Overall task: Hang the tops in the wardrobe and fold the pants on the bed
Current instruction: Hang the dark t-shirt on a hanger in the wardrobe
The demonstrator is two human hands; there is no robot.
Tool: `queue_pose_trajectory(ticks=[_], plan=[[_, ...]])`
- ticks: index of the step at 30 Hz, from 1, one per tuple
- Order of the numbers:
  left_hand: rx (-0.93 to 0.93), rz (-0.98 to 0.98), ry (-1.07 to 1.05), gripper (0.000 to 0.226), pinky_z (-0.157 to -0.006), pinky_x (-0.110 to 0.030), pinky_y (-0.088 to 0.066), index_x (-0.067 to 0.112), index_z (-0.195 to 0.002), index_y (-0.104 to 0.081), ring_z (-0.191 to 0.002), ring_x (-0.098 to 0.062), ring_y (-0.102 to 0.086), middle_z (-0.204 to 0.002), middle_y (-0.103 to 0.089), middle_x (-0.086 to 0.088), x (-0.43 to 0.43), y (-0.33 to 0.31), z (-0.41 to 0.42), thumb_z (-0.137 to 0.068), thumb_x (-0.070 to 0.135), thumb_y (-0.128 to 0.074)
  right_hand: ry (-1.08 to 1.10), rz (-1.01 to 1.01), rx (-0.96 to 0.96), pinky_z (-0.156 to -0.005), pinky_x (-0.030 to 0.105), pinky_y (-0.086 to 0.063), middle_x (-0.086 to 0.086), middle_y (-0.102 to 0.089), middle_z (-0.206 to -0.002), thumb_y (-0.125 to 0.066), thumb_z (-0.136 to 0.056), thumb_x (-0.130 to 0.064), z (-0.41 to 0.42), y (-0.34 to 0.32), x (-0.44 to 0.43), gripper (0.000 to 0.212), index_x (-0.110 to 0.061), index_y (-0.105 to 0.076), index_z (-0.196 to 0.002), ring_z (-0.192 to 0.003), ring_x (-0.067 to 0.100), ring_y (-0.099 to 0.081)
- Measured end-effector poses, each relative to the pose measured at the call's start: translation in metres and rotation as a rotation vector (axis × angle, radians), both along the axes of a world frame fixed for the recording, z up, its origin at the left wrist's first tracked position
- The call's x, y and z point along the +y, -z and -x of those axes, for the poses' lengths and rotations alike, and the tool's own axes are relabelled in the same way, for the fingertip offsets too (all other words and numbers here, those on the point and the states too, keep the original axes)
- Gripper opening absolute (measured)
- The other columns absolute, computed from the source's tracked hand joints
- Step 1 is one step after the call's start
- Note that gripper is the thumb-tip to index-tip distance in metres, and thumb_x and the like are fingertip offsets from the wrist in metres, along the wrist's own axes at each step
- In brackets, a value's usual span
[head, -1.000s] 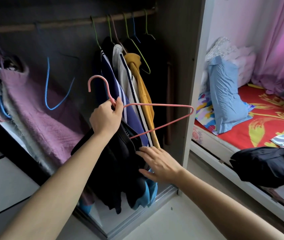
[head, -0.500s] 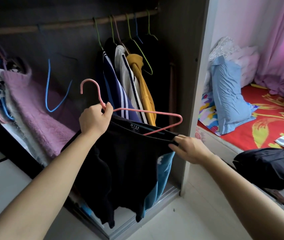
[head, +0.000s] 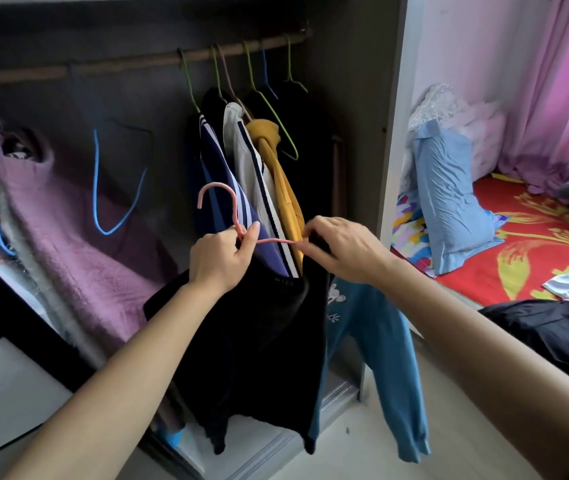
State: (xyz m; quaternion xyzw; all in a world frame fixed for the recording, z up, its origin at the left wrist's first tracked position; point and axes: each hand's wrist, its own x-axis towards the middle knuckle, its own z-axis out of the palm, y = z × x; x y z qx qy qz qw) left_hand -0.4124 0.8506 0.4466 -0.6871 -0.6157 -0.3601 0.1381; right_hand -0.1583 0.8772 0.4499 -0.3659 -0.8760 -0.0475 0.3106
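My left hand grips the neck of a pink hanger in front of the open wardrobe. A black top with blue sleeves hangs from the hanger, its blue sleeve dangling to the right. My right hand pinches the top's black fabric at the hanger's right arm. Most of the hanger's right side is hidden under the cloth. Above runs the wooden rail with several hung tops: navy striped, white, mustard.
An empty blue hanger hangs left of the tops. A purple fleece garment fills the wardrobe's left side. The bed with a red sheet holds a blue pillow and dark clothes. Pink curtains hang behind.
My right hand moved up and left along the hanger's arm, pulling the black top's shoulder over it. The hanger's right side, bare before, is now mostly covered.
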Motion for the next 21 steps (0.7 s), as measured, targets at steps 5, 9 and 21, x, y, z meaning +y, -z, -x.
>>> queue_pose_trajectory(ticks=[5,9,21], plan=[[-0.003,0.032,0.049,0.069,-0.044,-0.013,-0.019,0.025,-0.067,-0.059,-0.035,0.002,-0.035,-0.039,-0.039,0.015,-0.003,0.004,-0.010,-0.094,0.075,-0.019,-0.013,-0.081,-0.190,-0.066,0.034,-0.050,-0.002,-0.055,-0.091,-0.038,-0.104,-0.054,-0.002,-0.002,0.004,0.046,-0.022,-0.067,-0.120,-0.080,0.016,-0.055],[-0.033,0.050,0.087,0.060,-0.045,-0.012,-0.021,0.029,-0.071,-0.053,-0.039,0.007,-0.036,-0.047,-0.040,0.021,0.000,0.008,-0.016,-0.096,0.071,-0.017,-0.025,-0.083,-0.178,-0.063,0.031,-0.045,-0.004,-0.048,-0.085,-0.042,-0.104,-0.048,0.002,-0.002,0.001,0.042,-0.017,-0.070,-0.110,-0.074,0.013,-0.045],[-1.366,0.386,0.573,0.054,-0.056,-0.020,-0.047,0.026,-0.062,-0.063,-0.057,-0.009,-0.054,-0.064,-0.058,0.003,0.024,-0.045,-0.034,-0.092,0.066,-0.043,0.020,0.059,-0.122,-0.069,0.024,-0.037,-0.004,-0.047,-0.089,-0.043,-0.104,-0.047,0.008,0.011,0.003,0.043,-0.013,-0.070,-0.107,-0.078,0.011,-0.042]])
